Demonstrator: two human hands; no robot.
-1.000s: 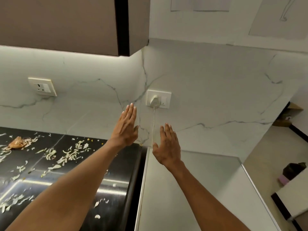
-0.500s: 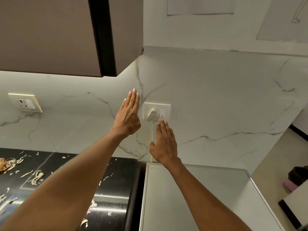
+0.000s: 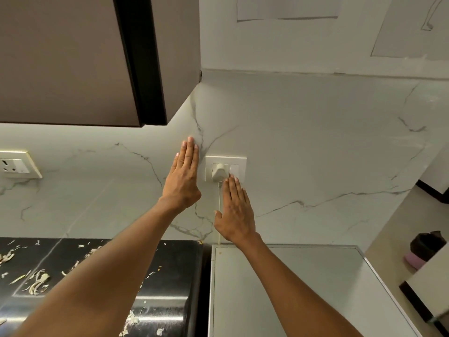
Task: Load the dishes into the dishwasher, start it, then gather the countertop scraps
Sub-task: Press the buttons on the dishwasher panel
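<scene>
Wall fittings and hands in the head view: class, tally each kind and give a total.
Cream wall socket plates: 2 (one by the hands, one at far left)
White plugs: 1
Bare hands: 2 (left hand, right hand)
Total: 5

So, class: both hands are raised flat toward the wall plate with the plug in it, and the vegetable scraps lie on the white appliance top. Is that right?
One slip. The head view shows the scraps on the black countertop, not the white appliance top. Both hands, left and right, are raised flat toward the plugged wall plate.
</scene>
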